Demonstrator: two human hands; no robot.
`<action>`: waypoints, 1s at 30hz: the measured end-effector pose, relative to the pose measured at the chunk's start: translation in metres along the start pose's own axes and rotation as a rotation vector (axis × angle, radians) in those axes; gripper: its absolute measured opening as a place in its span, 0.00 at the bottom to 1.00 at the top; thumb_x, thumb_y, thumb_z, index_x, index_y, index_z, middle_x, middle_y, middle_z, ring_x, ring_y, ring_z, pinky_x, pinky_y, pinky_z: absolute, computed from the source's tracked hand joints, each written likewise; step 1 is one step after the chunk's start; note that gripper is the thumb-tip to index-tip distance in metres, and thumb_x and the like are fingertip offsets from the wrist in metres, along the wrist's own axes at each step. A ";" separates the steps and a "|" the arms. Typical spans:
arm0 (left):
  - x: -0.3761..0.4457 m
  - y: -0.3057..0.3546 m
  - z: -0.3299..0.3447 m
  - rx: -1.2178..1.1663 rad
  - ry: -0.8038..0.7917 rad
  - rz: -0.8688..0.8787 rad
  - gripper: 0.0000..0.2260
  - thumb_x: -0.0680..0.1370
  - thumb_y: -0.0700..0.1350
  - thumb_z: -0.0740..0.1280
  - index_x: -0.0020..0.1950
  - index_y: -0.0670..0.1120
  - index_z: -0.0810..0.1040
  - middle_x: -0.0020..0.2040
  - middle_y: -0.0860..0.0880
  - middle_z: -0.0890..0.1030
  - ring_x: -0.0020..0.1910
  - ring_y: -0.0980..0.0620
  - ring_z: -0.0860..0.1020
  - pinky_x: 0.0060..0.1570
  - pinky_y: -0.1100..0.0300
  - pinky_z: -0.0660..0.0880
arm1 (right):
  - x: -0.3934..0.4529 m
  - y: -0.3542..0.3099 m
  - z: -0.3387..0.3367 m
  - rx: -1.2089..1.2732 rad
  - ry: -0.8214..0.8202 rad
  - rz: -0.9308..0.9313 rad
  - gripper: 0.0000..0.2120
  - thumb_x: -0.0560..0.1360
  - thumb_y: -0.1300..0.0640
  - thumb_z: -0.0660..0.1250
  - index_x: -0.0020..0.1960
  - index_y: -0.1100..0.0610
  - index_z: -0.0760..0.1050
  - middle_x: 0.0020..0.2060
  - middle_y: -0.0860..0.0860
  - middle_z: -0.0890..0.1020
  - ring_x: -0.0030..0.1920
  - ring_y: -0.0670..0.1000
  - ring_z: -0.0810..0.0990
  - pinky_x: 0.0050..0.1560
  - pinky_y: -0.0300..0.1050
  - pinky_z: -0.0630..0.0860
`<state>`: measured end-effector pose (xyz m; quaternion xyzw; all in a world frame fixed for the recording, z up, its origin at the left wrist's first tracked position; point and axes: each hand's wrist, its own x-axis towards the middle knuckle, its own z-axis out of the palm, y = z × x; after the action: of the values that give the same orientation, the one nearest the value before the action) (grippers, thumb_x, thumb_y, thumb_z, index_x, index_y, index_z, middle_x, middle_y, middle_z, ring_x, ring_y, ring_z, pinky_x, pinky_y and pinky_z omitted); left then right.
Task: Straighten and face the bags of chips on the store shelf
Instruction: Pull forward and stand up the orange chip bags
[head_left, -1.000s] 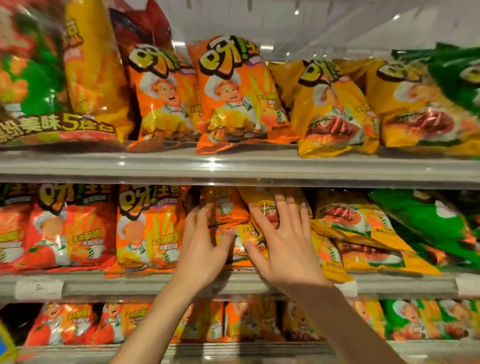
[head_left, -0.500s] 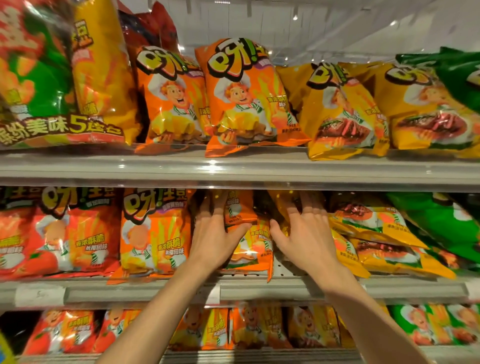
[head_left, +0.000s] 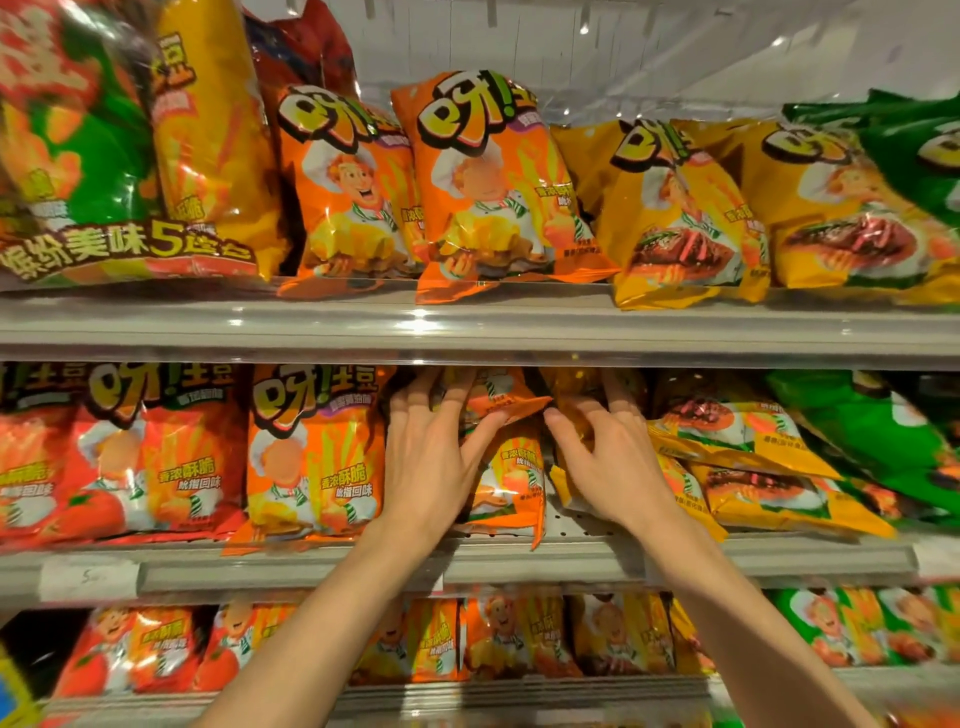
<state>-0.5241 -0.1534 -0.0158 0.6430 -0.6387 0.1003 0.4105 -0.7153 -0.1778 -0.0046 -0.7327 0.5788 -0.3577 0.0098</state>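
On the middle shelf (head_left: 519, 564), both hands work the gap between an upright orange bag (head_left: 311, 457) and a heap of yellow bags (head_left: 743, 467). The left hand (head_left: 431, 457) grips the small orange bag (head_left: 511, 467) in that gap, fingers spread over its left side and thumb hooked across its front just under a folded-over top flap. The right hand (head_left: 602, 462) lies on a yellow bag (head_left: 566, 483) just right of the orange one; its fingers reach up under the shelf above, and it seems to be holding that bag, though the blur and shadow leave this uncertain. Judging from the layout, the task is partly done: to the left of the small orange bag, the red (head_left: 119, 457) and orange bags stand upright and face out. To its right the yellow bags lie tipped over on one another, and the green bags (head_left: 872, 441) beyond them slant too. The small orange bag itself stands roughly upright but sits back from the shelf edge and is creased, so it likely needs pulling forward and flattening.
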 end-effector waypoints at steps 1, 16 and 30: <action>-0.001 0.001 -0.002 0.010 0.022 0.021 0.27 0.79 0.64 0.62 0.69 0.47 0.77 0.64 0.38 0.76 0.66 0.35 0.69 0.62 0.44 0.72 | 0.000 0.000 0.000 0.063 0.022 0.004 0.24 0.82 0.40 0.55 0.65 0.54 0.78 0.60 0.59 0.78 0.64 0.59 0.71 0.64 0.53 0.69; -0.026 -0.019 -0.024 -0.595 -0.001 -0.149 0.24 0.80 0.61 0.62 0.73 0.53 0.71 0.66 0.58 0.73 0.68 0.58 0.69 0.71 0.53 0.68 | -0.012 -0.040 -0.002 0.068 -0.047 0.003 0.30 0.75 0.31 0.60 0.65 0.53 0.78 0.63 0.55 0.78 0.67 0.55 0.69 0.71 0.52 0.62; 0.004 -0.020 -0.034 -0.827 -0.198 -0.483 0.37 0.71 0.62 0.74 0.75 0.52 0.65 0.63 0.51 0.78 0.62 0.52 0.77 0.64 0.51 0.75 | -0.025 -0.028 -0.008 0.288 0.042 -0.027 0.23 0.76 0.33 0.59 0.53 0.50 0.80 0.52 0.44 0.76 0.59 0.44 0.71 0.58 0.42 0.67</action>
<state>-0.4922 -0.1371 0.0012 0.5623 -0.4935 -0.3214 0.5805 -0.6985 -0.1436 0.0004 -0.7238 0.5118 -0.4522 0.0981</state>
